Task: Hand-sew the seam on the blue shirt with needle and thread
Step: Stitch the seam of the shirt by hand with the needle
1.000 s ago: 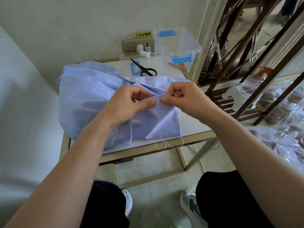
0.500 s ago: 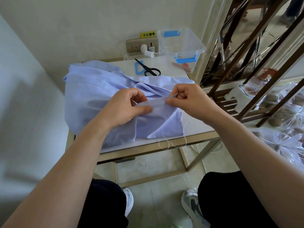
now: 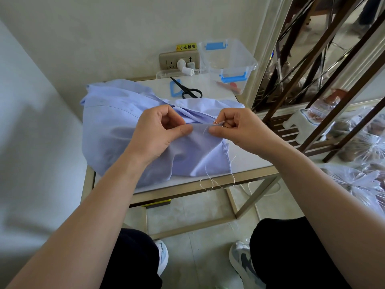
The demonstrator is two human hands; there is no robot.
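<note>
While left hand (image 3: 155, 134) fingers pinch the blue shirt (image 3: 112, 122) taut, the right hand (image 3: 239, 128), pinching the needle (image 3: 217, 122), should draw thread (image 3: 206, 172) evenly.

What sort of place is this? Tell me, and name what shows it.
Likely a corner of a home, not a tailor's workshop: a small metal-framed table stands against a plain wall with a wall socket, the floor is tiled, and a display shelf beside it holds plastic-wrapped items.

Likely home: wall socket (image 3: 178, 61), side table (image 3: 251, 163)
</note>
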